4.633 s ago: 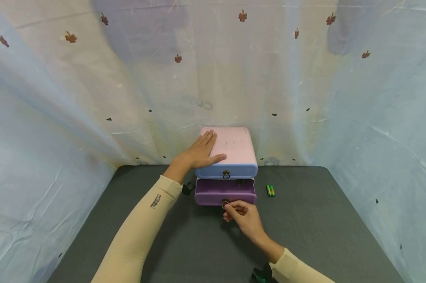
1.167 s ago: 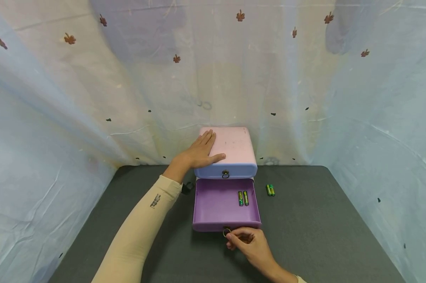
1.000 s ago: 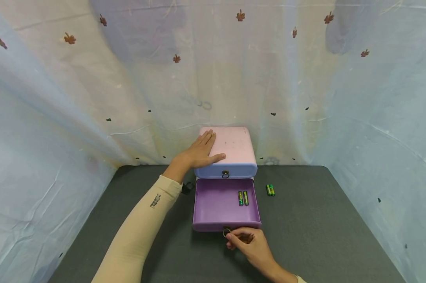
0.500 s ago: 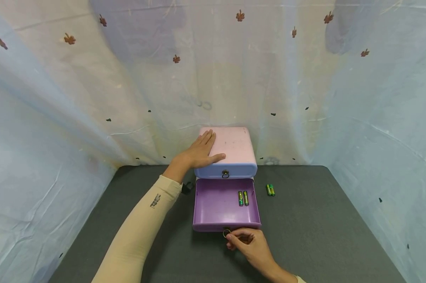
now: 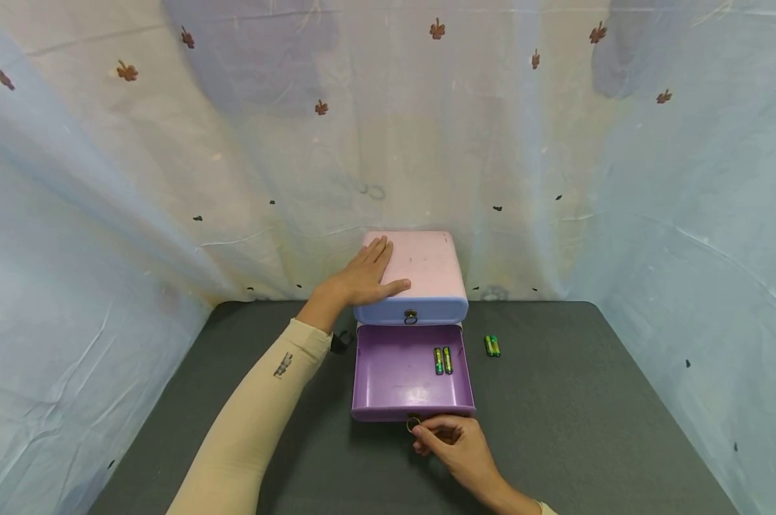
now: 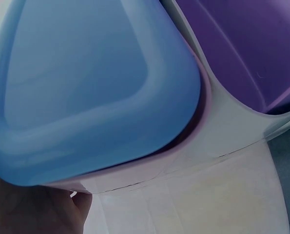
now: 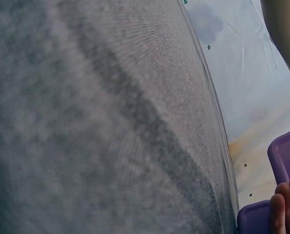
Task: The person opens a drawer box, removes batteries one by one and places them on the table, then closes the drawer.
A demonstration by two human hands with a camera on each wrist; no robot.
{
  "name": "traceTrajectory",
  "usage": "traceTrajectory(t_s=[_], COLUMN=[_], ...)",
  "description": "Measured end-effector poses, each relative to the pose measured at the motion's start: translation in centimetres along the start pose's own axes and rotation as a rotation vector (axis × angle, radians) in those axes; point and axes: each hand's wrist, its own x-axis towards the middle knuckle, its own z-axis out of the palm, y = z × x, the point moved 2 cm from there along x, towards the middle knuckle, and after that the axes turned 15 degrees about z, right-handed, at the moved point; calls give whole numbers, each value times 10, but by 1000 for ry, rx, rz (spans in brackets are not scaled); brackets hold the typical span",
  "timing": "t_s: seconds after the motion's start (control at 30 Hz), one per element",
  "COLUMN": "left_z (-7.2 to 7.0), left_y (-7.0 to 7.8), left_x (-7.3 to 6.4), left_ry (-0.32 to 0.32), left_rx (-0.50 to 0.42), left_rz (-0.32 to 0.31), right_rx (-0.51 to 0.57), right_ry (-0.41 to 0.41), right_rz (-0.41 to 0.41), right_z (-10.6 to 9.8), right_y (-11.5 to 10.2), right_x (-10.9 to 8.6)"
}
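A small two-drawer cabinet with a pink top (image 5: 426,261) stands at the table's back. My left hand (image 5: 360,280) lies flat on that top, fingers straight and thumb spread. The blue upper drawer (image 5: 377,312) is closed; its front fills much of the left wrist view. Below it the purple drawer (image 5: 388,383) is pulled far out, with two green batteries (image 5: 438,362) side by side in its right half. My right hand (image 5: 457,447) pinches the drawer's metal ring pull (image 5: 413,425) between thumb and index finger. In the right wrist view, its fingers (image 7: 277,214) show beside the purple drawer.
Two more green batteries (image 5: 493,346) lie together on the dark grey table (image 5: 555,415), right of the cabinet. A pale curtain (image 5: 400,143) with leaf prints hangs right behind the table and along both sides.
Since the earliest frame, my right hand has drawn the purple drawer toward me, bringing the batteries inside into sight. Over the last second both hands and the drawer have stayed put.
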Motion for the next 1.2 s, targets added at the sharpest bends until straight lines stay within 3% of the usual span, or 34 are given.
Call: traceTrajectory(t_s=[0.47,0.67,1.2], left_z=[0,-1,0], left_y=[-1,0,0], left_x=[-1,-2,-1], left_ry=[-3,-5,2], left_rx=[-1,-12,-9], left_rz=[9,7,10], right_rx=[3,4,21], right_ry=[16,-1,-29], right_rz=[25,-10,4], right_z=[1,1,1], right_y=[2,2,5], right_x=[-3,-4,-5])
